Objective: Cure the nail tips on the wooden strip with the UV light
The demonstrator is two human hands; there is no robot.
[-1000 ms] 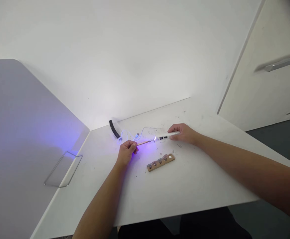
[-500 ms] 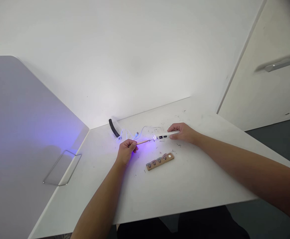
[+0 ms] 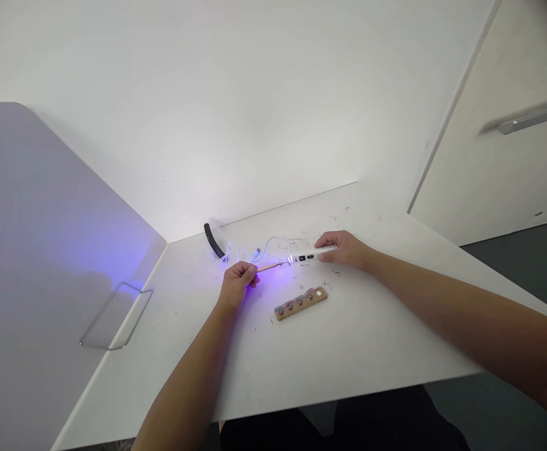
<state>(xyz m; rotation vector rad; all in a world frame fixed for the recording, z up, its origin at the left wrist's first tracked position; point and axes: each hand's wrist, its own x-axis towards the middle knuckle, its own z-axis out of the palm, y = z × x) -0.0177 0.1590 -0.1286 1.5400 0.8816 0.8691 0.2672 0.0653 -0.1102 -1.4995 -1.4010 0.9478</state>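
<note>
A white desk [image 3: 358, 351] carries a wooden strip [image 3: 303, 305]. Beyond the strip, the right hand [image 3: 342, 249] has its fingers clamped on a white lamp [image 3: 310, 257]; beyond and left of the strip, the left hand [image 3: 238, 282] has its fingers pinched on a thin stick [image 3: 268, 267]. The lamp's glowing violet end faces the stick's tip behind the strip; whether they touch cannot be told. Farther back and left of the strip lie a black curved bar [image 3: 213, 240] and a white cable [image 3: 265, 246].
</note>
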